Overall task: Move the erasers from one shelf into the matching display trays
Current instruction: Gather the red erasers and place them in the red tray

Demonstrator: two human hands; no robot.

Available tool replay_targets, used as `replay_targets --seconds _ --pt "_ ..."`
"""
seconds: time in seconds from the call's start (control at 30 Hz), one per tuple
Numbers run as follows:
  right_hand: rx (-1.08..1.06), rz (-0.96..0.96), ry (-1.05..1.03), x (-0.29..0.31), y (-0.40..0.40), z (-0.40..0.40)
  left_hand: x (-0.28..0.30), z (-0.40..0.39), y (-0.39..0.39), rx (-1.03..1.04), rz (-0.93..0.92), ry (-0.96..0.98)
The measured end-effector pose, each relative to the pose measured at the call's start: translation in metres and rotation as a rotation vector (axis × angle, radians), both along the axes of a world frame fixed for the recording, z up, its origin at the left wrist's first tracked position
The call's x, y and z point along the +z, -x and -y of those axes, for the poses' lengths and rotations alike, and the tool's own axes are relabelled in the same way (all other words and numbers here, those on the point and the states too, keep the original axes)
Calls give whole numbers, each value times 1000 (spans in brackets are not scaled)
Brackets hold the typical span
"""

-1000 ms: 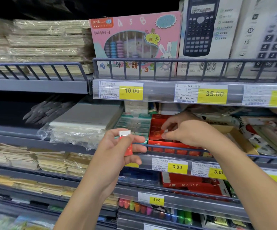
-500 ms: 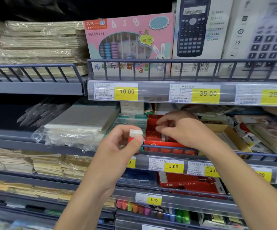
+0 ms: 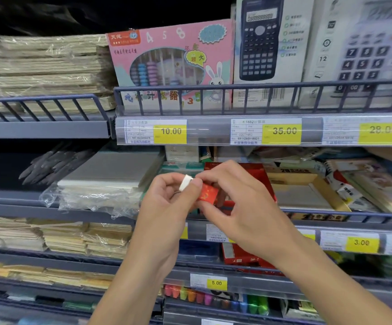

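Red card wraps most of the eraser (image 3: 207, 193), its white end poking out at the upper left, and the piece sits between both hands just in front of the red display tray (image 3: 264, 178). The left hand (image 3: 166, 207) has its fingers curled with the thumb and forefinger pinching the white end; the right hand (image 3: 234, 207) pinches the red sleeve from the other side, thumb underneath and fingertips over the top. So both hands grasp the same eraser, which hangs in the air, resting on nothing.

The red display tray lies directly behind the hands on the middle shelf, with a teal tray (image 3: 182, 165) just to its left and a tan cardboard tray (image 3: 326, 195) to its right (largely empty, as far as can be seen).

The risk, as I judge it, is in the hand-over: if one hand lets go before the other has a firm hold, the eraser could drop behind the wire rail in front of the tray or down to the lower shelves. Pulling on opposite ends might also slide the sleeve off. A careless reach could land it in the teal tray.
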State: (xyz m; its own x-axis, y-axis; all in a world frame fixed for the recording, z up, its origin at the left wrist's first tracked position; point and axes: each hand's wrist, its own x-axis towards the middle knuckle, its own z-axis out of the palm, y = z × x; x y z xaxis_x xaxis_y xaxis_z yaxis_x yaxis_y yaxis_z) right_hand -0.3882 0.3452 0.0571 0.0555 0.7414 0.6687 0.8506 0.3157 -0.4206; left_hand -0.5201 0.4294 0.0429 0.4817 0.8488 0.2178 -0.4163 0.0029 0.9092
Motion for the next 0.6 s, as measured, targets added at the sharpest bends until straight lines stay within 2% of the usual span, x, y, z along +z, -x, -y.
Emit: replay_targets --seconds 0.07,0.13,0.23,0.3,0.33,0.43,0.6 --pt "-17 19 -25 1 -4 0 0 0 -2 3 -3 -12" --pt "-63 -8 -16 7 -15 2 -3 -2 -2 85 -112 -140" --pt "-194 -72 63 19 -42 6 -11 -8 3 285 -423 -629" --pt "-277 -96 205 26 -63 7 -16 -12 4 312 -597 -921" --pt "-321 -73 289 29 -73 7 -20 -14 2 295 -656 -1005" --pt "-402 25 480 32 -93 3 -30 -18 -4 269 -756 -1126" --pt "-379 221 626 24 -101 -11 -40 -23 -10 337 -731 -1229"
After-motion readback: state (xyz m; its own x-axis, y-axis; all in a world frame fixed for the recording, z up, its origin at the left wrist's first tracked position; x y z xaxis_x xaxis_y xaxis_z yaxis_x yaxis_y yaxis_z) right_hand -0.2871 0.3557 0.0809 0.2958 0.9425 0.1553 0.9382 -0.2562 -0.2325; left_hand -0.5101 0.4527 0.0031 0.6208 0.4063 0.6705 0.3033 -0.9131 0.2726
